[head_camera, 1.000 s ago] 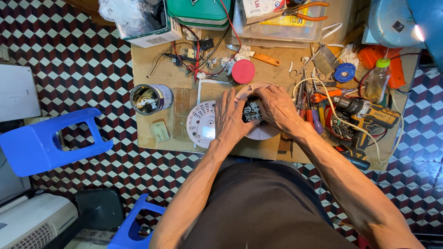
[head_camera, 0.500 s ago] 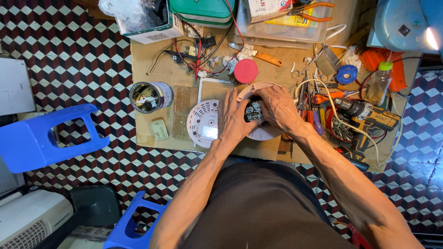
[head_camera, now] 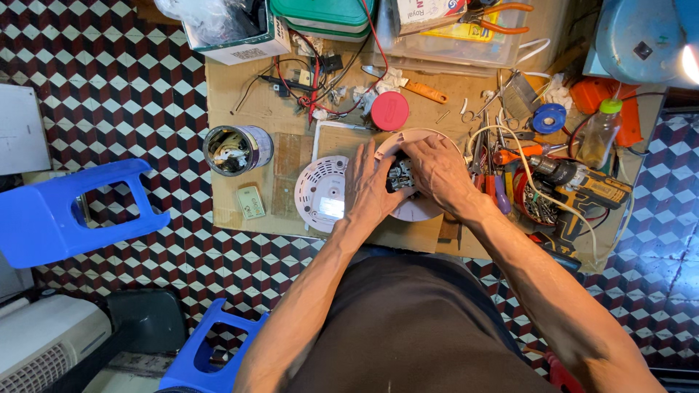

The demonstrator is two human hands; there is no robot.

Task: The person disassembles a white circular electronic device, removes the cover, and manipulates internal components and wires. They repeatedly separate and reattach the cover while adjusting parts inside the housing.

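While both hands work at the middle of the cardboard-covered table (head_camera: 255,116), the round pinkish-white appliance base (head_camera: 415,207) lies flat beneath them, with a dark mechanism (head_camera: 399,175) exposed at its centre. The left hand (head_camera: 370,191) rests on the base's left part, fingers spread and extended toward the mechanism. The right hand (head_camera: 437,171) covers the upper right part, fingers curled around the mechanism; whether they actually pinch it cannot be told.

Just beside the left hand, a white vented round cover (head_camera: 320,193) lies flat, touching or slightly overlapping the base. A red lid (head_camera: 389,110) sits just beyond the base, on the far side. An open metal can (head_camera: 234,149) stands well to the left. A small green card (head_camera: 251,201) lies near the front edge. To the right, screwdrivers (head_camera: 502,185) and a yellow-and-black cordless drill (head_camera: 582,185) crowd close to the right wrist, with a white cable (head_camera: 510,145) looping over them.

Being circular, the base shows no long axis; its open face points upward toward the camera.
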